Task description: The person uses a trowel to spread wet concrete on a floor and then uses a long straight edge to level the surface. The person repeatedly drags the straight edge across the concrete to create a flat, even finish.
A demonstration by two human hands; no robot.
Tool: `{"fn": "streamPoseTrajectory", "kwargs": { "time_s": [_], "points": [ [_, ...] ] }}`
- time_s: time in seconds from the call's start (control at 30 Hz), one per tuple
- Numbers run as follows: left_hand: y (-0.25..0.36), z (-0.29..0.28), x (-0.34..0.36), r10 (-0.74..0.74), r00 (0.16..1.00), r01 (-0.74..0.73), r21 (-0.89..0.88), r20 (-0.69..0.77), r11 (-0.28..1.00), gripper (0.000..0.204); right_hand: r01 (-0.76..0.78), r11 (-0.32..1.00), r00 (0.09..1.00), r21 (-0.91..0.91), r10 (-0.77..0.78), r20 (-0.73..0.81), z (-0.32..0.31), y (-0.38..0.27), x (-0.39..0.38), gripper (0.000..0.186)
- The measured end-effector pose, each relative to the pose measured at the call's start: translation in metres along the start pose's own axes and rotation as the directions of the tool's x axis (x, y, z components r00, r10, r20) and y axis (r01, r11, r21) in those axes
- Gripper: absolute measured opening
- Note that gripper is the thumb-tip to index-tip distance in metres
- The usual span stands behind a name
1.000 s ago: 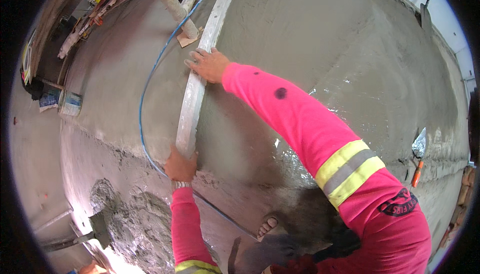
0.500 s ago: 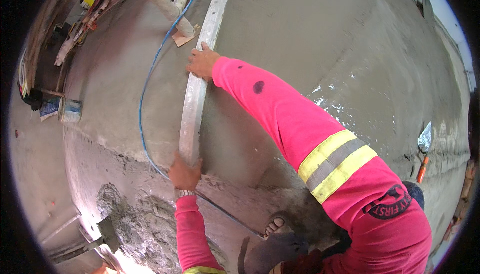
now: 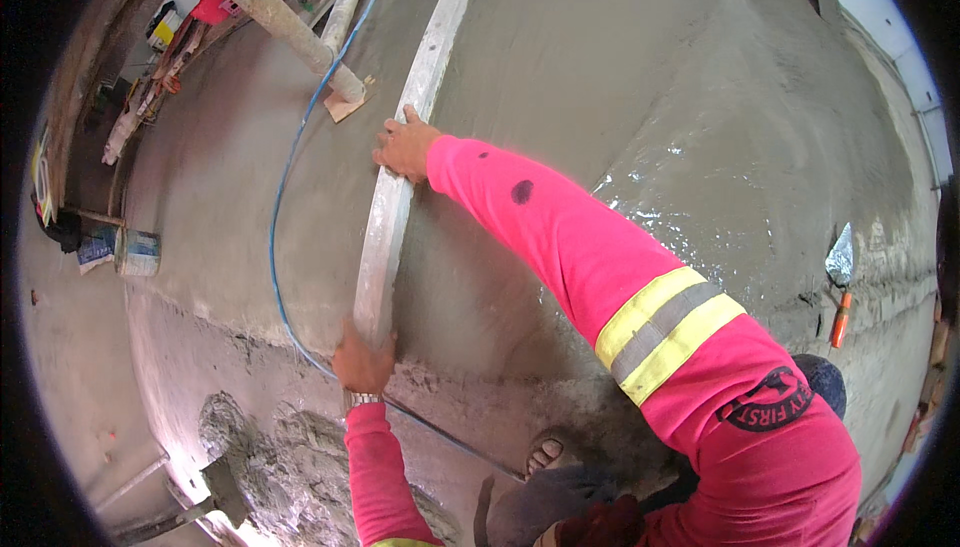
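Note:
A long, pale, mortar-stained straightedge (image 3: 385,237) lies across the smooth wet cement floor (image 3: 570,57), running from near me toward the far side. My left hand (image 3: 362,359) is closed around its near end. Farther along, my right hand (image 3: 405,147) grips the same bar from above, its arm reaching across from the right. Left of the bar, a blue hose (image 3: 272,232) curves over the cement and passes under or behind my left wrist; which of the two is hidden.
A trowel (image 3: 840,272) with an orange handle rests at the right. Rough mortar (image 3: 290,462) is heaped at lower left, beside a dark-bladed tool (image 3: 225,492). A slanted post (image 3: 270,22) stands at upper left. A bucket (image 3: 138,252) sits at far left. My foot (image 3: 545,454) is below.
The straightedge's far part has shifted slightly right, widening the gap from the post. Both hands keep their hold on it. The whole view has also moved a little.

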State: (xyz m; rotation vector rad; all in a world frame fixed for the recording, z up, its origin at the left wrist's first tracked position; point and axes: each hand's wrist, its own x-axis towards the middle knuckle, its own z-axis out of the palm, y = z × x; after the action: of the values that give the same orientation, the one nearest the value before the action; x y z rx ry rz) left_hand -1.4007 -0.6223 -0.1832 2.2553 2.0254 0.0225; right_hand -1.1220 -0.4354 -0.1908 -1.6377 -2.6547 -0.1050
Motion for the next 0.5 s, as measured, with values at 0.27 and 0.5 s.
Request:
{"fn": "streamPoseTrajectory", "kwargs": {
  "time_s": [0.27,0.5],
  "points": [
    [-0.006,0.007,-0.004,0.047,0.999,-0.047,0.021,-0.009,0.999,0.078,-0.039,0.999,0.998,0.027,0.038,0.041,-0.007,-0.003,-0.010,0.038],
    [-0.001,0.000,-0.004,0.036,0.999,-0.037,0.030,0.037,0.999,0.076,-0.067,0.997,0.996,0.034,0.065,0.054,-0.010,-0.001,-0.025,0.035]
  ]
}}
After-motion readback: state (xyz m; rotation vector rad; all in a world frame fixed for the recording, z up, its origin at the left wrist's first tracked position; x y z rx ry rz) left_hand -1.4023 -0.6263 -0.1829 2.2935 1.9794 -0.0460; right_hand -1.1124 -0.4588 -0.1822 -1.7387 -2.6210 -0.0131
